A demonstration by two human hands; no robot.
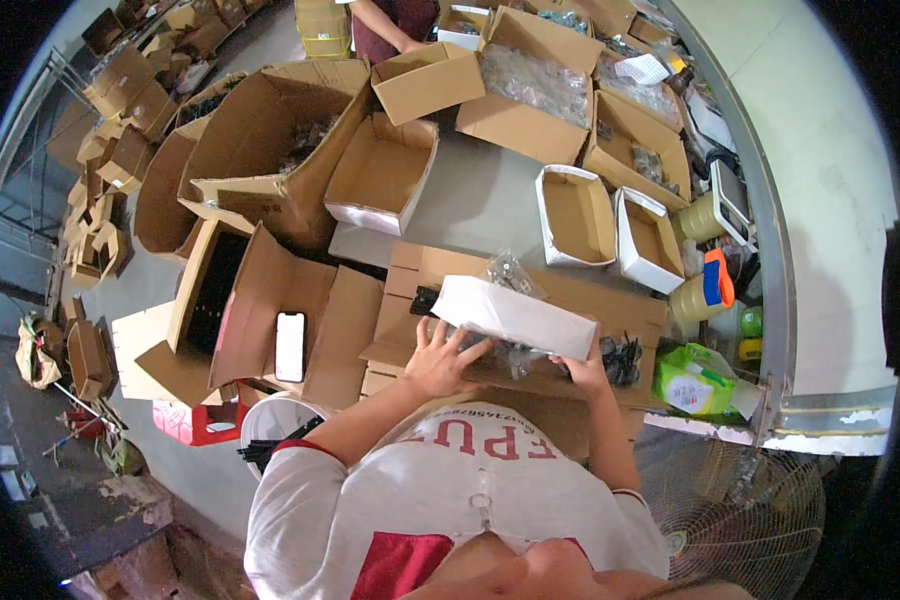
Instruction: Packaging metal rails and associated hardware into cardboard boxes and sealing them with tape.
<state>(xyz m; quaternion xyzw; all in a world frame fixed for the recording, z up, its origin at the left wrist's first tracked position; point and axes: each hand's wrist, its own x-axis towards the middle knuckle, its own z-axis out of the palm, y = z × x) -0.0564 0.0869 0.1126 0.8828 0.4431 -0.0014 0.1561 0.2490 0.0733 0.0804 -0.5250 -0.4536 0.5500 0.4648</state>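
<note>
"From where the wearer's head looks down, what's in those hands?"

"A long white box (pixel 515 315). The right grip (pixel 583 368) is closed about its right end, thumb on the near side."

"And the left grip (pixel 438 362)?"

"Spread wide, fingers fanned, up against the box's left end. I can't tell from here whether the fingertips press on it."

"So where is the box, exactly?"

"Slightly tilted in front of the wearer's chest, over a flattened brown cardboard sheet (pixel 610 300) on the desk (pixel 460 195). A clear plastic bag (pixel 510 270) shows just behind it."

"Those dark bits?"

"A cluster of small black parts (pixel 622 360) sits beside the right grip, and a black piece (pixel 425 300) pokes out by the box's left end. Too small to make out."

"What else is close?"

"A phone (pixel 290 347) lies on cardboard, off to the left. Beyond the box stand two white-sided trays (pixel 577 215), side by side. A green package (pixel 695 380) rests to the right, near an orange-and-blue tape roll (pixel 717 278). Across the desk, a co-worker's arm (pixel 382 25) reaches to a brown carton (pixel 430 85)."
</note>
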